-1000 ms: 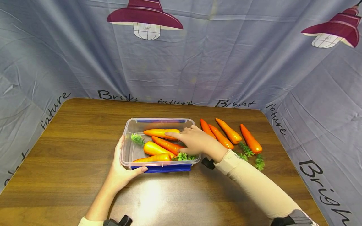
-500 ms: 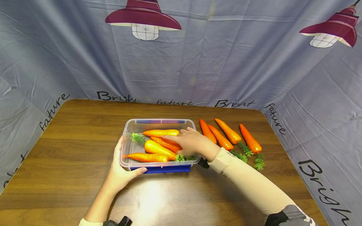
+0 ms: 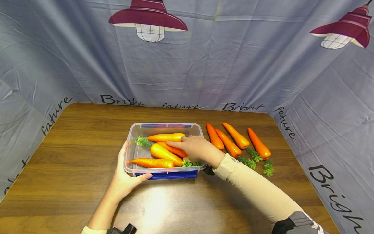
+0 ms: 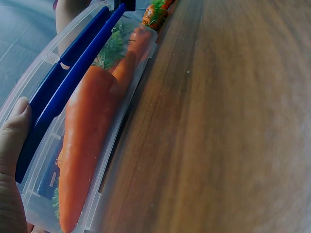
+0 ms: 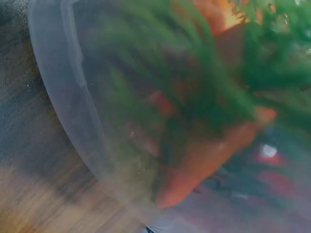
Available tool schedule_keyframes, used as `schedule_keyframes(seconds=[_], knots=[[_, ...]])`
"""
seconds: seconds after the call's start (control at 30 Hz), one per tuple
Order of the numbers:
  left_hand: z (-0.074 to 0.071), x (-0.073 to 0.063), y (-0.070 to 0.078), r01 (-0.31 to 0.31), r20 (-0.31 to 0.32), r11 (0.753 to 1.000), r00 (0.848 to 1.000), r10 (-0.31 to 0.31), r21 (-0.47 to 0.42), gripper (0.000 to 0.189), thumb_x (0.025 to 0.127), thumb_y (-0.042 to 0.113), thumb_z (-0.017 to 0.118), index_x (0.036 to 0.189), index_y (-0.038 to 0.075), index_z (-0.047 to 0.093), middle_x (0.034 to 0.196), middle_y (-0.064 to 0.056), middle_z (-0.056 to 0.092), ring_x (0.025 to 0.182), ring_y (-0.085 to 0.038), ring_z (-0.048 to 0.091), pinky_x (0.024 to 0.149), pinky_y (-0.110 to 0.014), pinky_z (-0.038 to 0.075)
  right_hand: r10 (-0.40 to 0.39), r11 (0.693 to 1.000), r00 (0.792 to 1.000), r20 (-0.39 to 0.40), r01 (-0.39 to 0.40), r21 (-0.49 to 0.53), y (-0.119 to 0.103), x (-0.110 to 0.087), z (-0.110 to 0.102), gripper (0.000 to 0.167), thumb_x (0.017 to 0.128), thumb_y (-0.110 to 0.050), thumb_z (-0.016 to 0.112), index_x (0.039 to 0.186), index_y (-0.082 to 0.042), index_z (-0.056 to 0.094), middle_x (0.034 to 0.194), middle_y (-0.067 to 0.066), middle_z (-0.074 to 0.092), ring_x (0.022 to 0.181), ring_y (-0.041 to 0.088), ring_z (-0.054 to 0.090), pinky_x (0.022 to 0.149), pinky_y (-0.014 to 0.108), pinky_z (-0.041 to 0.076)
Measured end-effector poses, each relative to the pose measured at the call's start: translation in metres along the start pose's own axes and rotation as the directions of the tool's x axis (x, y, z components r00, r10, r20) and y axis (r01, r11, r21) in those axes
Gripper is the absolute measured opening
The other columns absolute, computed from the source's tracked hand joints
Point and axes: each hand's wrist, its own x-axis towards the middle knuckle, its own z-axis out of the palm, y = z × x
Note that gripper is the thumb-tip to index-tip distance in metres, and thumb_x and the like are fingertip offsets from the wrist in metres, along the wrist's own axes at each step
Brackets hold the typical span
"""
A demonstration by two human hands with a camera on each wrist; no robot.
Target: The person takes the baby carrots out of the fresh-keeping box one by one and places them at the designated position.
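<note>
A clear plastic box [image 3: 134,168] with blue latches stands on the table and holds several carrots with green tops. My left hand [image 3: 124,178] grips its left end, thumb over the front blue latch [image 3: 168,175]. Inside the box at the right, my right hand [image 3: 200,148] has its fingers around the thick end of the middle orange-red carrot [image 3: 170,149]; its thumb is mostly hidden. Around it lie a back carrot [image 3: 163,137], a thick yellow-orange carrot [image 3: 163,153] and a front carrot [image 3: 152,162]. The right wrist view is blurred, showing green leaves [image 5: 209,82].
Right of the box lie several loose carrots, among them an orange carrot [image 3: 236,136] and a far-right carrot [image 3: 258,143], with leafy tops [image 3: 248,161] toward me. The wooden table [image 3: 73,156] ends at a grey-blue curtain [image 3: 190,65].
My right hand has moved slightly left and toward me in the box. The middle carrot has shifted left under it, and the front carrot has slid left. My left hand keeps its place.
</note>
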Motion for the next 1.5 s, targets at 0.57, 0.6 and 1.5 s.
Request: schedule_keyframes(seconds=[0.57, 0.6, 1.5], knots=[[0.000, 0.000, 0.000, 0.020, 0.005, 1.000, 1.000, -0.020, 0.023, 0.130, 0.066, 0.001, 0.091, 0.158, 0.039, 0.007, 0.164, -0.007, 0.019, 0.144, -0.033, 0.031, 0.104, -0.006, 0.034, -0.063, 0.992, 0.981, -0.183, 0.081, 0.092, 0.007, -0.010, -0.008, 0.079, 0.087, -0.027, 0.062, 0.157, -0.037, 0.026, 0.128, 0.011, 0.060, 0.105, 0.025, 0.061, 0.087, 0.040, 0.051], [0.000, 0.000, 0.000, 0.024, 0.005, 0.999, 1.000, -0.024, 0.026, 0.130, 0.066, 0.002, 0.091, 0.158, 0.040, 0.007, 0.165, -0.006, 0.018, 0.144, -0.033, 0.030, 0.104, -0.006, 0.034, -0.067, 0.994, 0.976, -0.207, 0.084, 0.072, 0.007, -0.012, -0.010, 0.079, 0.087, -0.028, 0.062, 0.157, -0.037, 0.026, 0.122, 0.009, 0.062, 0.101, 0.023, 0.060, 0.085, 0.039, 0.051], [0.001, 0.000, 0.001, 0.020, 0.015, 1.000, 1.000, -0.020, 0.008, 0.130, 0.067, -0.002, 0.089, 0.159, 0.037, 0.005, 0.165, -0.008, 0.016, 0.144, -0.035, 0.029, 0.104, -0.005, 0.034, 0.398, 0.905, 0.841, -0.367, -0.294, 0.308, 0.032, -0.121, -0.005, 0.071, 0.093, -0.045, 0.053, 0.157, -0.036, 0.026, 0.090, 0.007, 0.073, 0.121, 0.032, 0.060, 0.083, 0.051, 0.052]])
